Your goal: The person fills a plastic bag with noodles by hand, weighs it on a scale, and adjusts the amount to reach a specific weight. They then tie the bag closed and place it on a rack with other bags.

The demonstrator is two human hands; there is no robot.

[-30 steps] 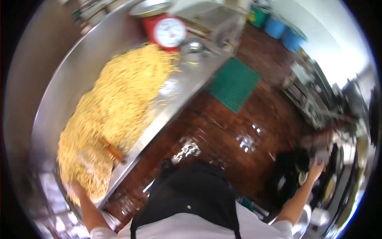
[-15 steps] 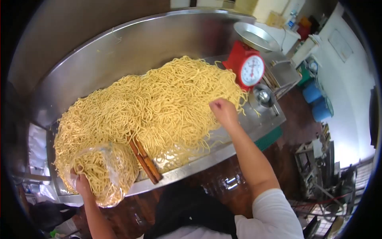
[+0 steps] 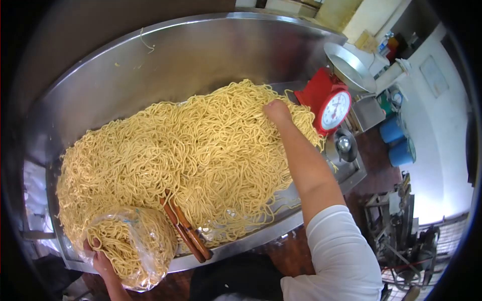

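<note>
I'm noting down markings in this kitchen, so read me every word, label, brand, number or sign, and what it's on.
No text is readable.
Red dial scale: dial markings too small to read.
Clear plastic bag: small bluish mark, too indistinct to tell whether it's print.

Food-production kitchen, commercial in scale, as shown by: one long steel-walled table [image 3: 201,60] heaped with yellow noodles [image 3: 216,135], one clear plastic bag [image 3: 150,246] of same, one red dial scale [image 3: 335,109] with metal pan [image 3: 350,67], and blue bins [image 3: 401,152] by a white wall [image 3: 424,135].
</note>
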